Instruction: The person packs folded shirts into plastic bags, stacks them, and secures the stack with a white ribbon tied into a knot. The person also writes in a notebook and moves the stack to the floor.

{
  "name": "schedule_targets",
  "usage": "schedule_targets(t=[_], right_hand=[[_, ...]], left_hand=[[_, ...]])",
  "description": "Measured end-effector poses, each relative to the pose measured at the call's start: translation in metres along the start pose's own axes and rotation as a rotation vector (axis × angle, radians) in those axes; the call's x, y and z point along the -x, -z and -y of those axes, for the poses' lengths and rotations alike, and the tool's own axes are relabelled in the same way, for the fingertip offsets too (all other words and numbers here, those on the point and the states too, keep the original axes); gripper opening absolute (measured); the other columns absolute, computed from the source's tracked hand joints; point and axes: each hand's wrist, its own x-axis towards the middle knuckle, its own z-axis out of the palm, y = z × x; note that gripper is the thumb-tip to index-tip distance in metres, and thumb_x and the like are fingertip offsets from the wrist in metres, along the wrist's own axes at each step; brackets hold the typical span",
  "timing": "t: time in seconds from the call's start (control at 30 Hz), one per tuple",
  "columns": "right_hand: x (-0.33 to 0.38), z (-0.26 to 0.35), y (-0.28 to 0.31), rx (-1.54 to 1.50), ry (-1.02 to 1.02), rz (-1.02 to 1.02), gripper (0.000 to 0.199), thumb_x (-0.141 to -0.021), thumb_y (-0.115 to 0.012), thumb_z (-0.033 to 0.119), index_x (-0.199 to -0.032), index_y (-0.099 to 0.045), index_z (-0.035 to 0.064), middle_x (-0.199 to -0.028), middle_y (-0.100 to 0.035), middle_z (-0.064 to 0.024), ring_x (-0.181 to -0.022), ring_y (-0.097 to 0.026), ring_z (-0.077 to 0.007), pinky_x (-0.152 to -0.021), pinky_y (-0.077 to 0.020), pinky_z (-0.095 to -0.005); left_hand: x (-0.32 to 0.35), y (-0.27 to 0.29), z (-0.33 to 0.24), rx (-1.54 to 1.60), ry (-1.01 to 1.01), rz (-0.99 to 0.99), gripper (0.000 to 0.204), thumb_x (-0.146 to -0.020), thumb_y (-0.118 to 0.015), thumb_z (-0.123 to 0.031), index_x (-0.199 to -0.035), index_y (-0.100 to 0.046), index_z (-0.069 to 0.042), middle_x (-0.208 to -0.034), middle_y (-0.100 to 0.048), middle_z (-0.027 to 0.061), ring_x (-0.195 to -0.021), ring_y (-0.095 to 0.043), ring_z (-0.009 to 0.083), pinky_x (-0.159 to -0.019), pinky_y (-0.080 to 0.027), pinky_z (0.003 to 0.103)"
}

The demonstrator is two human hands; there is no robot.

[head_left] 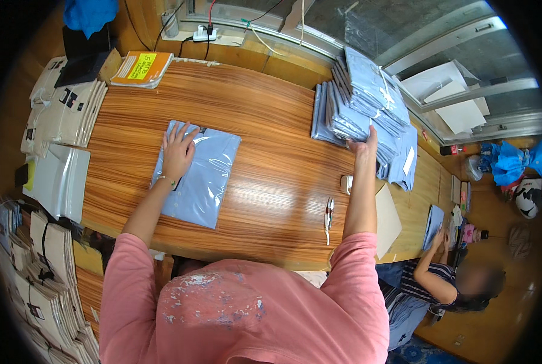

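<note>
A folded light-blue shirt in a clear plastic bag (pixel 207 176) lies flat on the wooden table in front of me. My left hand (pixel 179 156) rests on its upper left part, fingers spread. To the right, a leaning pile of similar bagged blue shirts (pixel 344 115) stands by the window, with white ties around its upper bundles. My right hand (pixel 362 144) grips the near edge of this pile; its fingers are partly hidden by the bags.
Thread snips (pixel 328 213) and a small white roll (pixel 346 184) lie right of centre. Beige packs (pixel 71 115) and an orange-covered book stack (pixel 142 68) sit at the left. Another person (pixel 432 276) works at the far right. A power strip (pixel 205 34) is behind the table.
</note>
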Motion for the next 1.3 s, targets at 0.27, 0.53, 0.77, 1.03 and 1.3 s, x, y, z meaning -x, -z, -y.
schedule_targets(t=[0.27,0.53,0.77,1.03,1.3], right_hand=[[0.109,-0.075,0.059,-0.03,-0.059,0.09,0.044,-0.082,-0.064,0.024,-0.118,-0.048,0.0048,-0.116,-0.055,-0.0152,-0.109,-0.053,-0.0315,-0.084,-0.05,-0.0512],[0.194,-0.163,0.075,0.175,-0.161,0.176,0.048,-0.085,-0.064,0.024,-0.12,-0.043,0.0002,-0.12,-0.05,-0.016,-0.104,-0.053,-0.0308,-0.084,-0.0518,-0.0483],[0.164,-0.108,0.13,1.118,-0.275,0.474,0.059,-0.09,-0.043,0.055,-0.088,-0.064,-0.0001,-0.077,-0.065,-0.0112,-0.07,-0.063,-0.0172,-0.065,-0.0528,-0.0289],[0.129,-0.015,0.143,1.428,0.279,0.159,0.045,-0.087,-0.057,0.041,-0.076,-0.062,-0.0021,-0.063,-0.062,-0.0088,-0.055,-0.058,-0.0158,-0.052,-0.0471,-0.0277],[0.088,-0.013,0.14,1.137,0.598,0.113,0.055,-0.081,-0.069,0.029,-0.122,-0.045,0.0015,-0.085,-0.053,-0.0072,-0.066,-0.05,-0.0114,-0.056,-0.0416,-0.0251]], left_hand=[[0.003,0.002,0.0,-0.09,-0.042,0.011,0.044,-0.087,-0.05,-0.016,-0.13,-0.047,-0.017,-0.142,-0.034,0.0119,-0.133,-0.025,0.033,-0.107,-0.016,0.056],[-0.049,0.002,-0.119,0.891,0.152,0.199,0.064,-0.082,-0.063,-0.026,-0.137,-0.033,-0.009,-0.141,-0.029,0.0194,-0.131,-0.026,0.0365,-0.108,-0.021,0.043],[-0.06,-0.038,-0.121,0.725,0.179,0.292,0.082,-0.069,-0.075,-0.021,-0.137,-0.032,-0.005,-0.139,-0.026,0.0244,-0.128,-0.029,0.0388,-0.106,-0.028,0.042],[-0.067,-0.021,-0.224,0.472,-0.412,0.318,0.076,-0.075,-0.071,-0.03,-0.139,-0.032,-0.015,-0.144,-0.019,0.0242,-0.131,-0.023,0.0431,-0.108,-0.02,0.05],[-0.091,-0.069,-0.267,0.394,-0.441,0.386,0.096,-0.072,-0.073,-0.037,-0.143,-0.016,-0.009,-0.136,-0.024,0.0356,-0.128,-0.025,0.0495,-0.106,-0.022,0.053]])
